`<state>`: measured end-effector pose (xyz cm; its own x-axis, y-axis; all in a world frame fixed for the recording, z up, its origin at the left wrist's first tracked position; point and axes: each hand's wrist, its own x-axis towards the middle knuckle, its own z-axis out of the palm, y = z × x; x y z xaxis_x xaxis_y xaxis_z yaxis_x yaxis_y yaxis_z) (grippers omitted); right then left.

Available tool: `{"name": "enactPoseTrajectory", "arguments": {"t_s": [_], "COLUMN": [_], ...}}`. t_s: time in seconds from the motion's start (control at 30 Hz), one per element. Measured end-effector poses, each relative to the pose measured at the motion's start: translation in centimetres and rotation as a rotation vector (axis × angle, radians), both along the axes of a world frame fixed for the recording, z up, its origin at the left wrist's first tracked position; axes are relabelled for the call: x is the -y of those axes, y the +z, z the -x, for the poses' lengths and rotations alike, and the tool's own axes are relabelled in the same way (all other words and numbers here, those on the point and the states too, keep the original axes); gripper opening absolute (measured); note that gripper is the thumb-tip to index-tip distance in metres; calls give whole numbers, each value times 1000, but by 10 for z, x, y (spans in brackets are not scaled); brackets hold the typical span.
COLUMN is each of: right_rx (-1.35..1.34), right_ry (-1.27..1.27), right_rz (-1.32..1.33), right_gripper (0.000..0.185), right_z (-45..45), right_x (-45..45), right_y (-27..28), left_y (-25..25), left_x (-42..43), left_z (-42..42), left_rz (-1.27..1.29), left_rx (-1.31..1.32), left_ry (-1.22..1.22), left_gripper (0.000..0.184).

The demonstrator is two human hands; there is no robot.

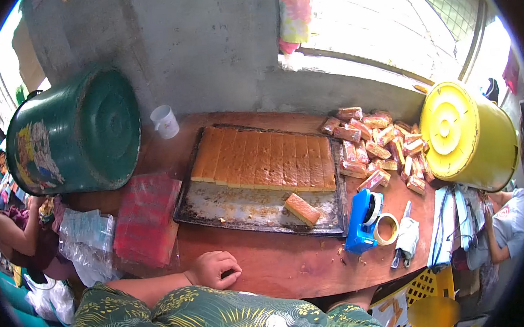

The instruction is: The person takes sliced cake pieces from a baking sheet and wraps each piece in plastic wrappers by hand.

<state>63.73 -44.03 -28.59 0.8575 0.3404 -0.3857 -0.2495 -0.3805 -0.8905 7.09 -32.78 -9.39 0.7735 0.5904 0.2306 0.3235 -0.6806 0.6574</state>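
My left hand (214, 270) rests on the table's front edge with its fingers curled in; whether anything is inside cannot be made out. My right hand is hidden below the table edge, only part of the forearm showing. Before me lies a dark baking tray (247, 211) holding a sliced brown cake (261, 157). One cut piece (302, 209) lies apart near the tray's front right. Red plastic wrappers (148, 221) are stacked to the left of the tray. A blue tape dispenser (359, 220) and a tape roll (386, 228) stand to its right.
Wrapped cake pieces (377, 138) are heaped at the back right beside a yellow bucket (467, 136). A green bucket (74, 133), a white mug (164, 121) and clear bags (87, 240) are left. A knife (407, 210), a sealer (446, 227) and a yellow crate (425, 285) are right. People sit at both sides.
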Motion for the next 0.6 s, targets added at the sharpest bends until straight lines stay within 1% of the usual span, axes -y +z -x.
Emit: {"name": "enactPoseTrajectory", "arguments": {"t_s": [0.13, 0.3, 0.37, 0.43, 0.5, 0.53, 0.6], "right_rx": [37, 168, 255, 357, 463, 514, 662], "right_ry": [0, 74, 163, 292, 417, 458, 461], "right_rz": [26, 169, 312, 541, 720, 756, 718], "right_gripper": [60, 60, 61, 61, 61, 61, 62], "right_z": [4, -2, -13, -16, 2, 14, 57], "right_x": [17, 54, 76, 103, 142, 162, 202], "right_y": [1, 5, 11, 17, 15, 13, 30], "left_y": [8, 13, 12, 12, 11, 16, 21], "left_x": [1, -1, -1, 3, 1, 2, 3], "left_z": [-2, -3, -4, -3, -3, -4, -4], "left_rz": [1, -5, -5, 3, 4, 17, 21], "left_rx": [-18, -11, -10, -15, 2, 3, 7], "left_ry": [11, -16, -27, -22, -11, -3, -10], "left_gripper": [9, 9, 9, 8, 8, 8, 9]}}
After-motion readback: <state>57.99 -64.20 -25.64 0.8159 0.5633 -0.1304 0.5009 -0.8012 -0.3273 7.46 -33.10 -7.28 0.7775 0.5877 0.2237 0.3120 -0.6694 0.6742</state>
